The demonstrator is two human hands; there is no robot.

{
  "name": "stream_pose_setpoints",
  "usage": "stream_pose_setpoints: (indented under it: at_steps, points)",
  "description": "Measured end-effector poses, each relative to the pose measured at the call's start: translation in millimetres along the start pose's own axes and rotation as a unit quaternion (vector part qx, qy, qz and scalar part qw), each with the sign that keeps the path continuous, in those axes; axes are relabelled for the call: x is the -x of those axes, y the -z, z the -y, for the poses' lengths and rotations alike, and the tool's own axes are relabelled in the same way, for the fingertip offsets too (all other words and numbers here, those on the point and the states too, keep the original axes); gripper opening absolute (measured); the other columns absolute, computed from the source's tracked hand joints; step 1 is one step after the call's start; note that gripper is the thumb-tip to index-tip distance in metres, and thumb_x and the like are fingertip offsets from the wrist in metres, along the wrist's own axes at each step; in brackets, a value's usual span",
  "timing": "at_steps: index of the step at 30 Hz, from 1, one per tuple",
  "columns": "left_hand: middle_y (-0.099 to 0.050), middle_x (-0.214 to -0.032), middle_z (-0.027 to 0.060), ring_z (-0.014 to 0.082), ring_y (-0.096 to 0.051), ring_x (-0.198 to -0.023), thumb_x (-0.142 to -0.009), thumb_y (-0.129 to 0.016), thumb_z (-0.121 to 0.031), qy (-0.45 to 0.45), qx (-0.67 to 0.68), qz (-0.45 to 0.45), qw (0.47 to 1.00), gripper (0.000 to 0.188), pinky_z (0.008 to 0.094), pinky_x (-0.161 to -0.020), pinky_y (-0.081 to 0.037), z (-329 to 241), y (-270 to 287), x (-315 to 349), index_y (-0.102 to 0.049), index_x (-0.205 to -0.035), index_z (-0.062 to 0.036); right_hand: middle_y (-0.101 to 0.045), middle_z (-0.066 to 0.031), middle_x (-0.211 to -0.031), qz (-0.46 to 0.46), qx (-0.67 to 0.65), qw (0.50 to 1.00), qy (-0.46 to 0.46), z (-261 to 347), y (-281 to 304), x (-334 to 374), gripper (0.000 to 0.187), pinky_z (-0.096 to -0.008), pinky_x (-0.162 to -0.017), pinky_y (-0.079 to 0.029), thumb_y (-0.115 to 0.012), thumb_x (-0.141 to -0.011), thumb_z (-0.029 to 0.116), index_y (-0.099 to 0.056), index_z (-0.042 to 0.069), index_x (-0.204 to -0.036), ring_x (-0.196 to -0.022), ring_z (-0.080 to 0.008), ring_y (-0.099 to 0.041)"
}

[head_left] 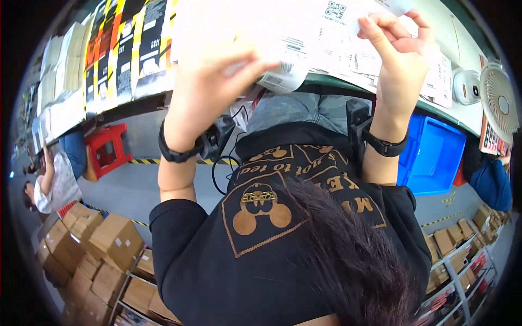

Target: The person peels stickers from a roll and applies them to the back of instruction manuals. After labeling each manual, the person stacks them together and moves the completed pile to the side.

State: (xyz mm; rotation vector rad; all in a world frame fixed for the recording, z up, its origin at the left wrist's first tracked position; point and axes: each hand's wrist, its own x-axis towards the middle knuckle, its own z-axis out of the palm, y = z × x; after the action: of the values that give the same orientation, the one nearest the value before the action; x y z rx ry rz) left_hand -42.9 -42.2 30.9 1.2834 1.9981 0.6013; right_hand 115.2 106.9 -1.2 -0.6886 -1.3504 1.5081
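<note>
My left hand (220, 76) is over the near part of the white table, its thumb and fingers pointing right and smeared by motion. Close to its thumb tip, a white printed label strip (284, 81) curls over the table's near edge. My right hand (399, 43) is raised further right, thumb and forefinger pinched beside a white sheet with a square code (335, 12). Glare hides what lies between those fingertips. Several printed white sheets (356, 60) lie under and left of this hand. Each wrist wears a black strap with a dark device.
Black, yellow and orange printed packages (128, 49) stand in rows at left, beside white stacks (66, 62). A round fan (499, 100) and a small white device (466, 86) are at right. Below are a blue bin (432, 155), a red stool (107, 145) and cardboard boxes (115, 239). People sit on both sides.
</note>
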Motion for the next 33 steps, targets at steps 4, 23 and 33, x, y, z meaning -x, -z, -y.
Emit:
stream_pose_setpoints:
  at_steps: [4,23,33]
  points:
    - [-0.052,-0.125,0.0177,0.0328,-0.049,-0.116,-0.074,-0.069,-0.014,-0.240,-0.165,-0.115,0.950,0.018,0.0398,-0.092,-0.041,16,-16,-15,-0.057,-0.072,-0.0014,-0.064,-0.0152,-0.088,0.066,0.076,0.995,0.017,-39,35,-6,0.056,-0.0282,-0.078,-0.049,-0.063,-0.080,-0.007,-0.028,-0.008,-0.123,-0.079,-0.0199,-0.063]
    - [-0.037,-0.139,0.0197,0.0381,-0.035,-0.127,-0.072,-0.070,-0.015,-0.273,-0.263,-0.101,0.920,0.023,0.0482,-0.100,-0.035,53,-78,-20,-0.051,-0.071,-0.0022,-0.056,-0.0046,-0.071,0.070,0.068,0.978,-0.182,-70,10,4,0.052,-0.0165,-0.058,-0.045,-0.063,-0.079,-0.008,-0.032,0.004,-0.118,-0.064,-0.0077,-0.057]
    - [-0.048,-0.120,0.0192,0.0410,-0.042,-0.111,-0.070,-0.070,-0.015,-0.274,-0.148,-0.109,0.944,0.022,0.0467,-0.090,-0.038,59,-68,-21,-0.052,-0.072,-0.0031,-0.058,-0.0054,-0.073,0.068,0.082,0.981,-0.160,-70,13,4,0.055,-0.0180,-0.059,-0.047,-0.064,-0.078,-0.008,-0.032,0.002,-0.122,-0.065,-0.0086,-0.058]
